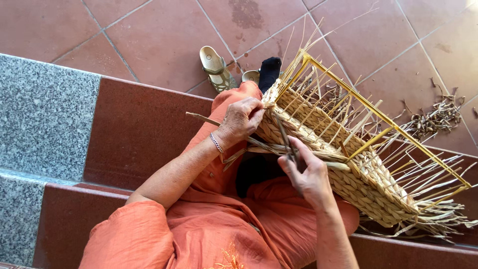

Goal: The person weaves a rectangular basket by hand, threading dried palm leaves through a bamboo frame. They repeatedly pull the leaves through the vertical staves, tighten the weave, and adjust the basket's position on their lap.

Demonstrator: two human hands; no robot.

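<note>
Terracotta floor tiles and polished red stone steps with a grey granite border lie below. Across the lap rests a half-woven basket — left hand gripping its rim, right hand pinching a straw strand; sandals sit beyond.

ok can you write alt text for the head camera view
Seen from above, a seated person in orange clothes weaves a rectangular straw basket on a yellow wire frame; the left hand grips its braided rim and the right hand pinches a dried straw strand. Tan sandals lie on red floor tiles.
</note>
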